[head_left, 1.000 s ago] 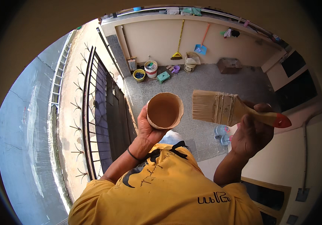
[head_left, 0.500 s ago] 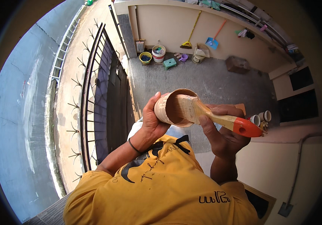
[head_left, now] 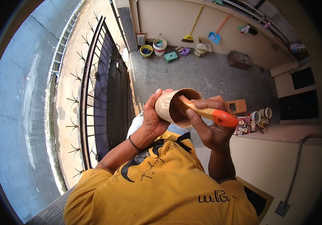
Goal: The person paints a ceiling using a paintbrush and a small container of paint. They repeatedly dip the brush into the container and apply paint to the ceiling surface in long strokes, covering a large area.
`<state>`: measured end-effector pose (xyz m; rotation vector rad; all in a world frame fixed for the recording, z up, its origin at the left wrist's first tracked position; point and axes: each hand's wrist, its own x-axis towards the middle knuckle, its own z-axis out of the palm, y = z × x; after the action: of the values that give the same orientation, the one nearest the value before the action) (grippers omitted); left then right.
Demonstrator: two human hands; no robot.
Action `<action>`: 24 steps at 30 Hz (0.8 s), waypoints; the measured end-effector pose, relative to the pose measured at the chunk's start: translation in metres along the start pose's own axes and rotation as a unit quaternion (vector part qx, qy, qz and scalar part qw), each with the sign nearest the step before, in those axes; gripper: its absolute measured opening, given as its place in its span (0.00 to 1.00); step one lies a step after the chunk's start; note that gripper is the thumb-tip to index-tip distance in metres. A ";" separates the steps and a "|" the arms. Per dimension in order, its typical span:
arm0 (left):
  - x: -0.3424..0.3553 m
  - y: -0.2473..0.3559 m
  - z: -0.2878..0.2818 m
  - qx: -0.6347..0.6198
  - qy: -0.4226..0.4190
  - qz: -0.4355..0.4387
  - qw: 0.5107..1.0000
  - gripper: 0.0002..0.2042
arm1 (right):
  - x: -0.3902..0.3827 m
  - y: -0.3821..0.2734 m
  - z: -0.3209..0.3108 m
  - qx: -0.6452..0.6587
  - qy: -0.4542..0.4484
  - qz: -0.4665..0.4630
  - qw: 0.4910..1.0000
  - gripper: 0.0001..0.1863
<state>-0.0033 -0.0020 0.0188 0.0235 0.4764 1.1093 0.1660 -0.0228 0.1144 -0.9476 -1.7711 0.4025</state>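
A beige, paint-crusted cup (head_left: 163,107) is tilted in front of my chest, its mouth facing right. My left hand (head_left: 151,118) wraps round its closed end and holds it up. In my right hand (head_left: 215,131) is a paintbrush (head_left: 204,111), with a wooden handle and a red-orange tip. Thumb and fingers pinch the handle near its middle. The brush head is down inside the cup, so its bristles are hidden. How much paint the cup contains cannot be seen.
A black spiked metal gate (head_left: 88,97) stands to my left, beyond it a ladder (head_left: 59,56) by a blue wall. Far below are a yellow basin (head_left: 146,51), a white bucket (head_left: 159,47), a green stool (head_left: 171,57) and a brown box (head_left: 239,60). White pots (head_left: 255,117) stand at right.
The brush has gone deeper into the cup, moving left with my right hand. Its head, visible at the rim before, is now out of sight. My left hand keeps its hold.
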 end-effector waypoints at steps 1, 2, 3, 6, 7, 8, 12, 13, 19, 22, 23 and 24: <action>0.000 0.000 0.000 0.004 0.000 0.002 1.000 0.21 | -0.001 0.002 0.001 0.004 0.001 0.000 1.000 0.13; 0.000 0.000 -0.001 0.007 0.001 0.004 1.000 0.21 | -0.002 0.002 0.002 0.007 0.003 -0.001 1.000 0.13; 0.000 0.000 -0.001 0.011 0.001 0.007 1.000 0.21 | -0.002 0.002 0.002 0.007 0.003 0.003 1.000 0.13; -0.001 0.000 0.000 0.019 0.003 0.012 1.000 0.22 | -0.002 0.002 0.002 0.003 -0.001 0.006 1.000 0.13; -0.001 0.001 -0.001 0.020 0.004 0.013 1.000 0.22 | -0.001 0.003 0.003 -0.003 -0.004 0.002 1.000 0.13; -0.001 0.001 -0.001 0.020 0.004 0.013 1.000 0.22 | -0.001 0.003 0.003 -0.008 -0.008 -0.002 1.000 0.13; -0.002 0.002 -0.001 0.017 0.012 0.015 1.000 0.22 | -0.003 0.002 0.004 0.012 0.011 0.009 1.000 0.13; -0.003 0.003 0.001 0.016 0.014 0.015 1.000 0.22 | -0.004 0.001 0.004 0.027 0.026 0.014 0.999 0.13; -0.001 0.004 -0.004 -0.005 0.027 0.002 1.000 0.21 | -0.006 -0.009 -0.011 0.108 0.080 0.029 0.990 0.15; 0.002 0.003 -0.008 -0.022 0.020 -0.009 1.000 0.21 | -0.007 -0.008 -0.020 0.128 0.101 0.029 0.986 0.16; 0.003 0.003 -0.009 -0.028 0.017 -0.012 0.999 0.21 | -0.007 -0.005 -0.023 0.120 0.100 0.018 0.988 0.16; 0.002 0.003 -0.008 -0.026 0.018 -0.013 0.999 0.21 | -0.007 -0.004 -0.025 0.113 0.102 0.009 0.988 0.17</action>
<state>-0.0083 0.0001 0.0120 -0.0490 0.4790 1.0972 0.1876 -0.0340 0.1225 -0.8134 -1.4987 0.4883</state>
